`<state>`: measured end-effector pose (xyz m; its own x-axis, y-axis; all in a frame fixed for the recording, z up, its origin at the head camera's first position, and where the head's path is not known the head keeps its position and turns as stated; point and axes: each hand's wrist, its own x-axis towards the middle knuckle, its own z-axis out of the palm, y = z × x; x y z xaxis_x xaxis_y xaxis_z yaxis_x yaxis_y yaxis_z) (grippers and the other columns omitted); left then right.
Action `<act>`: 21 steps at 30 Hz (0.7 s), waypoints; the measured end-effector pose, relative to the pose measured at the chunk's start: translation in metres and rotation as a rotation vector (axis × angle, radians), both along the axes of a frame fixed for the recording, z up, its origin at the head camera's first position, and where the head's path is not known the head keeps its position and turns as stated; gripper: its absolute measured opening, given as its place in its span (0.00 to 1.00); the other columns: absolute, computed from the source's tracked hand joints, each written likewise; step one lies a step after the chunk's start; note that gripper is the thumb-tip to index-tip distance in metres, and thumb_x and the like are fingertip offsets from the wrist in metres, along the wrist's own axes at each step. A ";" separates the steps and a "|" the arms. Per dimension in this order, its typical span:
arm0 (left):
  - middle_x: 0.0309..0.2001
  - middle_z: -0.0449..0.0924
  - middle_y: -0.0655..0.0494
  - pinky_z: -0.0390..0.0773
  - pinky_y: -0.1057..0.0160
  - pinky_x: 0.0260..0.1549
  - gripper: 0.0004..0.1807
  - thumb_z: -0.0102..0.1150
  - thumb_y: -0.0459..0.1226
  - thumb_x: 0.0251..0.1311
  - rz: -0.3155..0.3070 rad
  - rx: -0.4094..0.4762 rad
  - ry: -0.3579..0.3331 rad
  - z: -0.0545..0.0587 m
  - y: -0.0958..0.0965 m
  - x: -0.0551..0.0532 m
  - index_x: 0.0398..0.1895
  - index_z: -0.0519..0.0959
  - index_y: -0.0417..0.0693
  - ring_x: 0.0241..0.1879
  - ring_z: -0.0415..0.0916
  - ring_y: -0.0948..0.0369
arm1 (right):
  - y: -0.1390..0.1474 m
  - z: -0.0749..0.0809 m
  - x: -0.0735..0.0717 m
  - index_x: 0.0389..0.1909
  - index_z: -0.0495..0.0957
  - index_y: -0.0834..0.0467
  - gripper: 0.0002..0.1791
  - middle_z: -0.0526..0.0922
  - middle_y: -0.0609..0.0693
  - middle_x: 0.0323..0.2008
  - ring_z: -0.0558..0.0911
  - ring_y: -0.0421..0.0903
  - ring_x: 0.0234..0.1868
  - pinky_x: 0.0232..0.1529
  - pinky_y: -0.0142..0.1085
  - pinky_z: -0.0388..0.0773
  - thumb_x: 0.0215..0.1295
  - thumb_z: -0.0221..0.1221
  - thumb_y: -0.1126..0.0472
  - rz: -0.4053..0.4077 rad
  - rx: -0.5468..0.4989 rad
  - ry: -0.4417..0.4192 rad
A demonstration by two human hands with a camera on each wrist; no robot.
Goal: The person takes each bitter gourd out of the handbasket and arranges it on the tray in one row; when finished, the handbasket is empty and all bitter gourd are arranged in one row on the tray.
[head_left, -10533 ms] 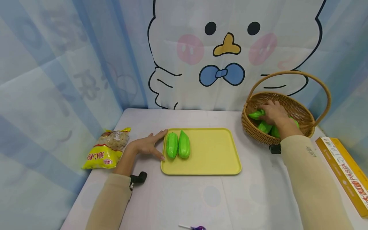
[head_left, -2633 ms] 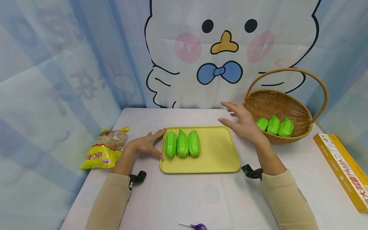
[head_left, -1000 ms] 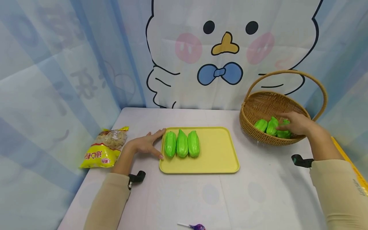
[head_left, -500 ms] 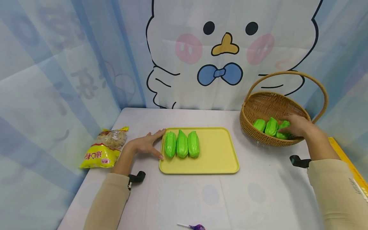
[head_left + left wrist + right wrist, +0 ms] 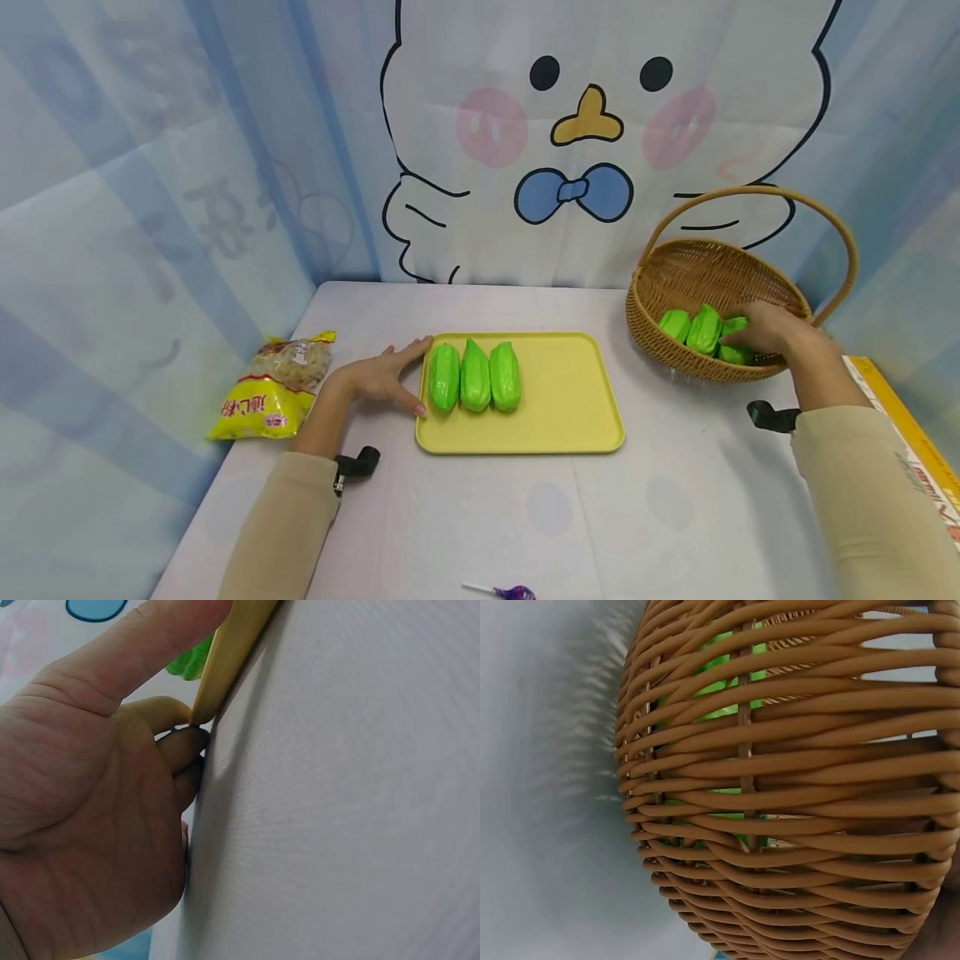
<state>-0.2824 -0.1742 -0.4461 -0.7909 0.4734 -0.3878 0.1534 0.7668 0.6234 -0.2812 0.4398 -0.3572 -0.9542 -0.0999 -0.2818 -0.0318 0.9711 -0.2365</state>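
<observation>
Three bright green ridged bitter melons (image 5: 475,375) lie side by side at the left of a yellow tray (image 5: 562,392). My left hand (image 5: 375,382) rests at that tray's left edge, thumb and fingers spread and touching its rim. In the left wrist view, the thumb of my left hand (image 5: 90,772) stretches along the tray edge (image 5: 232,660). At the right, my right hand (image 5: 765,327) reaches into a wicker basket (image 5: 675,362) and grips the rightmost bitter melon (image 5: 735,354) there. Two more bitter melons (image 5: 703,330) lie beside it. The basket wall (image 5: 795,765) hides most of the right wrist view.
A yellow snack bag (image 5: 277,387) lies at the left, near the left forearm. A long yellow pasta box (image 5: 915,433) lies at the right, partly behind the right sleeve. A lollipop (image 5: 513,592) sits at the front edge of view. The basket's handle (image 5: 847,242) arches above it.
A third bitter melon has come onto the tray since the oldest frame. My right hand went back into the basket and has closed on the rightmost one, shifting slightly left. My left hand stays.
</observation>
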 end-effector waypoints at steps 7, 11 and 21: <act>0.87 0.33 0.54 0.31 0.25 0.75 0.76 0.84 0.58 0.41 -0.007 -0.008 0.012 0.000 -0.001 0.000 0.86 0.38 0.68 0.82 0.24 0.35 | 0.000 -0.003 -0.003 0.68 0.69 0.75 0.36 0.69 0.82 0.63 0.71 0.78 0.62 0.59 0.70 0.72 0.74 0.61 0.49 0.000 -0.009 -0.018; 0.86 0.33 0.53 0.30 0.25 0.75 0.76 0.84 0.58 0.41 -0.011 -0.004 0.011 0.001 -0.001 0.000 0.86 0.38 0.67 0.82 0.24 0.35 | 0.000 -0.003 -0.004 0.69 0.69 0.74 0.35 0.70 0.82 0.62 0.74 0.73 0.58 0.57 0.66 0.75 0.74 0.61 0.51 -0.017 -0.017 -0.028; 0.87 0.33 0.54 0.30 0.25 0.75 0.76 0.84 0.58 0.40 -0.010 0.004 0.000 0.000 -0.001 -0.001 0.86 0.38 0.67 0.82 0.23 0.35 | -0.003 0.000 -0.003 0.67 0.72 0.73 0.29 0.68 0.84 0.63 0.74 0.66 0.51 0.45 0.52 0.76 0.72 0.59 0.59 0.013 -0.017 -0.020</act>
<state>-0.2832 -0.1753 -0.4462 -0.7861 0.4829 -0.3858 0.1607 0.7624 0.6268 -0.2840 0.4369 -0.3571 -0.9470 -0.1176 -0.2989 -0.0400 0.9665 -0.2535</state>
